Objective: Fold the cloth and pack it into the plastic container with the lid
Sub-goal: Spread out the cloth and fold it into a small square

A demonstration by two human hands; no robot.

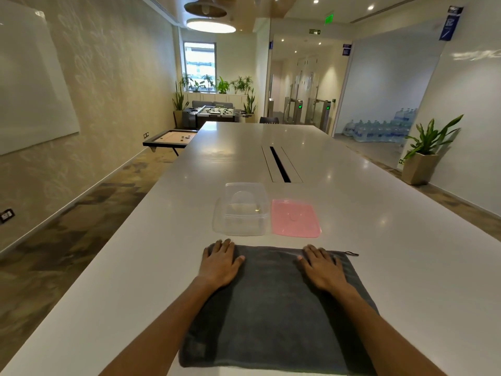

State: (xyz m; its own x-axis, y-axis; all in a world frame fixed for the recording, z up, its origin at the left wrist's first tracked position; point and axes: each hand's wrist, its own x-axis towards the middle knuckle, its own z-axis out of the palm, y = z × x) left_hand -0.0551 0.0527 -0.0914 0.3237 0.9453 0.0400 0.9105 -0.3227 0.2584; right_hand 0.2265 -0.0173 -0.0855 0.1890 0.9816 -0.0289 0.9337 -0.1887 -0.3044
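A dark grey cloth (273,302) lies spread flat on the white table (379,253) right in front of me. My left hand (219,263) rests palm down on its far left corner, fingers apart. Palm down on the far right part of the cloth is my right hand (321,268), also flat. Neither hand grips anything. Just beyond the cloth stands a clear plastic container (242,210), open at the top and empty. Its pink lid (295,218) lies flat on the table to the right of it.
A black cable slot (279,164) runs along the table's middle beyond the container. A small hanging loop (352,253) sticks out from the cloth's far right corner. A potted plant (425,150) stands on the floor to the right, a carrom board (173,138) to the left.
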